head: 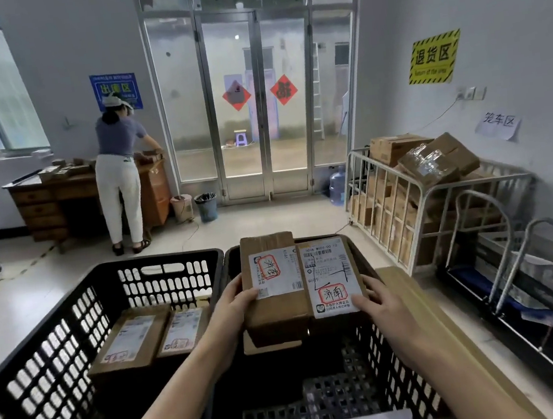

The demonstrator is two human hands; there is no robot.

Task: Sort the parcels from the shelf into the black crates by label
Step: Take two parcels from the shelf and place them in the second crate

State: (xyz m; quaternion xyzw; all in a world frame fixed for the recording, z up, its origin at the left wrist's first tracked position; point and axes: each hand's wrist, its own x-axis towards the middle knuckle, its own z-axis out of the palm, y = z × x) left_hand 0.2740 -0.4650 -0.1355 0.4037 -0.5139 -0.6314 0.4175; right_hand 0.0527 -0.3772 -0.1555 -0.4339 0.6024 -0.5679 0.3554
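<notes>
I hold two brown cardboard parcels side by side over the right black crate. My left hand grips the left parcel, which has a white label with a red stamp. My right hand grips the right parcel, whose large white label also bears a red stamp. Another brown parcel shows just below them, inside the right crate. The left black crate holds two labelled parcels lying flat next to each other.
A metal cage trolley piled with cardboard boxes stands at the right, with metal racks nearer me. A person stands at a wooden desk at the back left. Two bins and a water bottle flank the glass doors.
</notes>
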